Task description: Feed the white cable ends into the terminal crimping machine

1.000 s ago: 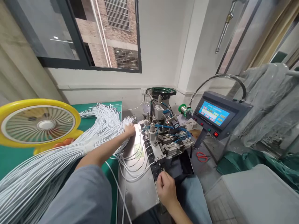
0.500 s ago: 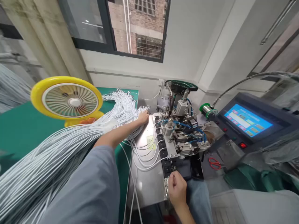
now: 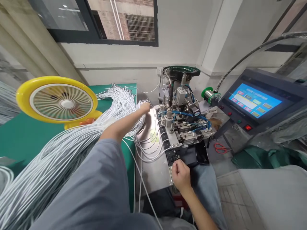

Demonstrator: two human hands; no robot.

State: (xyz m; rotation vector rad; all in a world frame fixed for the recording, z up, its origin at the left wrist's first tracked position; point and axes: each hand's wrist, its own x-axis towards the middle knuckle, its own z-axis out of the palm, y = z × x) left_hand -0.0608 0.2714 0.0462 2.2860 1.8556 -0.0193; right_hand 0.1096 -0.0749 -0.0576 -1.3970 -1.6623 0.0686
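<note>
My left hand (image 3: 145,108) reaches far forward to the tips of a thick bundle of white cables (image 3: 79,143). It is seen from behind, and its fingers are hidden, so any grip on a cable cannot be made out. My right hand (image 3: 181,175) is closed, thumb against curled fingers, at the near end of the machine's black rail (image 3: 170,156). Whatever it pinches, if anything, does not show. Several white cables run in curves from the bundle into the rail of the bench machine (image 3: 182,124), over a metal plate (image 3: 153,174).
A yellow fan (image 3: 57,80) stands on the green table (image 3: 14,132) at left. Right of the machine are a wire spool (image 3: 209,95), a control panel (image 3: 255,100) with a lit screen and red scissors (image 3: 220,148). A black phone-like slab (image 3: 202,153) lies near my knee.
The camera view has shifted, so the scene sits higher and a little further left. My left hand has turned at the cable tips, its fingers now less visible. My right hand stays closed by the rail.
</note>
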